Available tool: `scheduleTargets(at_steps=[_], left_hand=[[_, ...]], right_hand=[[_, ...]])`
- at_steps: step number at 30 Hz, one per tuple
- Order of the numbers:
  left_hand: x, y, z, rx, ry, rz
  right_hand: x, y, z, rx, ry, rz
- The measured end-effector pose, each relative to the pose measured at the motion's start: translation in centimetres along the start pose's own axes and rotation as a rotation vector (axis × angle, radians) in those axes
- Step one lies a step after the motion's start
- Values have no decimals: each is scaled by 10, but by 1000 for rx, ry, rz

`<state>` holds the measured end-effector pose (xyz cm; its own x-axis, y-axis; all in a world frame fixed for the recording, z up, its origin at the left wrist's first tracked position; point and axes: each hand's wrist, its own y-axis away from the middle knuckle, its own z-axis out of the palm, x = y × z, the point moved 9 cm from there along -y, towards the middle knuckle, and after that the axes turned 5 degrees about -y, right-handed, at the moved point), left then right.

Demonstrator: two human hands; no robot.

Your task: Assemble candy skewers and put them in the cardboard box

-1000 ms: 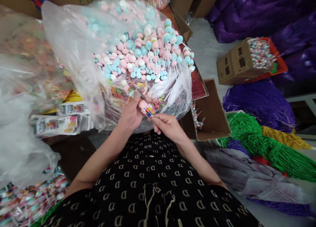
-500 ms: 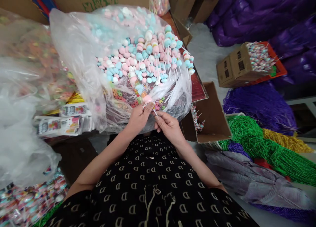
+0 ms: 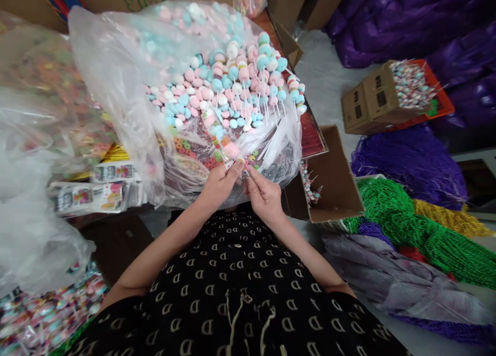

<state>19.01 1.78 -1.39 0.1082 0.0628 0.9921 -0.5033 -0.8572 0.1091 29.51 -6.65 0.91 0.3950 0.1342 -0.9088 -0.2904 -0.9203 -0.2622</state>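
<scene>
A candy skewer (image 3: 218,132) in a clear printed wrapper slants up and left from my hands, with pink, white and blue pieces on it. My left hand (image 3: 220,184) is closed on the lower end of the wrapper, thumb on top. Close beside it, my right hand (image 3: 265,193) is closed, its thumb and forefinger pinching the same bottom end; the stick there is mostly hidden by the fingers. Behind lies a heap of pink, blue and white candies (image 3: 184,105) in a big clear bag (image 3: 112,82). Several unwrapped skewers (image 3: 242,74) rest on the heap, sticks toward me.
Printed wrappers (image 3: 91,196) are stacked on the left. An open cardboard box (image 3: 337,180) with wrapped skewers stands by the red table edge (image 3: 312,136). Green twisted ties (image 3: 387,201) and a filled carton (image 3: 368,97) are farther right. Ring candies (image 3: 184,146) lie near my hands.
My right hand has moved up slightly, and its fingers now pinch the wrapper's bottom end against my left hand. The bit of stick that showed between the hands is now mostly covered.
</scene>
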Motion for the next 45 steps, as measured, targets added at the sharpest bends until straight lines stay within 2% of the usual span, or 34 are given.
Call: scheduleTargets(at_steps=[3,6,9,12,20,23,25,27,29,31,35,37,38,40,43,45], left_hand=[[-4,-2,-7,50,292,-51],[-1,-6,-1,-8,564,-121],[7,-8,9,-88,679,-156],[14,-8,15,-106,723,-136],[9,0,24,-115,606,-122],[2,2,22,-135,467,-112],[2,1,13,-113,325,-58],[6,1,4,-110,159,3],[9,1,5,-181,47,28],[10,4,14,-303,71,-1],[14,27,51,-675,454,-139],[16,37,62,-777,589,-178],[15,37,62,-767,585,-179],[8,29,54,-646,407,-146],[4,8,24,-302,-90,-22],[11,2,10,-140,-336,48]], right_hand=[[-1,-1,-1,4,-18,6],[-2,1,1,-10,-13,24],[-2,3,6,-31,-26,46],[-2,5,8,-41,-61,45],[5,11,18,-52,-107,128],[10,6,21,-167,-146,148],[10,-2,14,-239,-139,128],[12,-13,-7,-186,-164,143],[15,-23,-27,-91,-279,200],[13,-30,-29,-109,-453,247],[2,-30,9,-384,-712,404],[1,-27,23,-417,-746,468],[2,-28,25,-373,-738,475],[7,-32,20,-191,-694,446],[9,-36,3,126,-633,332],[7,-36,-6,246,-599,249]])
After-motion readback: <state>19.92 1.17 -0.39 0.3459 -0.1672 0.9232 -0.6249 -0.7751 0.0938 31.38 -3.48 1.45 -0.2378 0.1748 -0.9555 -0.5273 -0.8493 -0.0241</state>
